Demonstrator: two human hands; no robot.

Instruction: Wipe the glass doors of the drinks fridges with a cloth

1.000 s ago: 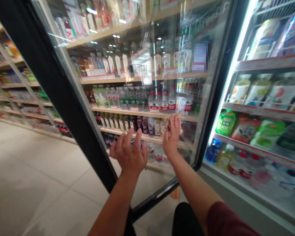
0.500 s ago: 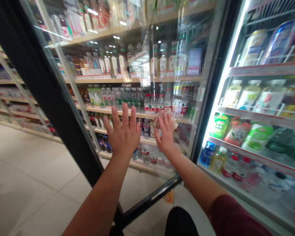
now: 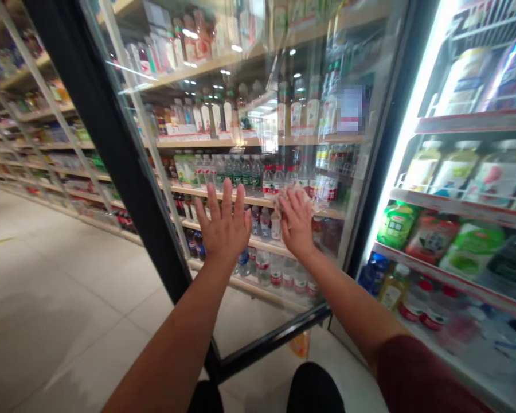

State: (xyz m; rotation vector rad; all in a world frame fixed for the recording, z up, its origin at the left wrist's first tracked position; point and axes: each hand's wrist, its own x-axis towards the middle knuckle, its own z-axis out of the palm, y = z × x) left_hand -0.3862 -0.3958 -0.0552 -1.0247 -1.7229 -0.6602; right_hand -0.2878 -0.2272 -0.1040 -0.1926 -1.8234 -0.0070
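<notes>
My left hand point(image 3: 224, 226) is spread out against the glass door point(image 3: 258, 321), fingers pointing up and nothing held. To its right, my right hand point(image 3: 297, 223) presses a crumpled pale cloth point(image 3: 306, 201) to the same pane. The cloth shows around the fingertips, while its middle is hidden beneath the hand. A black frame point(image 3: 124, 155) borders the door, which stands swung out from a lit drinks cooler. Reflections lie over the glass, and shelves of bottles show through it.
On the right, the cooler shelves point(image 3: 468, 201) carry bottles, pouches and cans. Long store shelves point(image 3: 60, 166) run along the left above a tiled floor point(image 3: 69, 287). Something orange point(image 3: 300, 344) lies on the floor beyond the door's lower edge. My knee point(image 3: 316, 390) shows at the bottom.
The view has turned slightly left, so the door and cooler sit further right in the picture. Both hands stay at nearly the same spots on the glass.
</notes>
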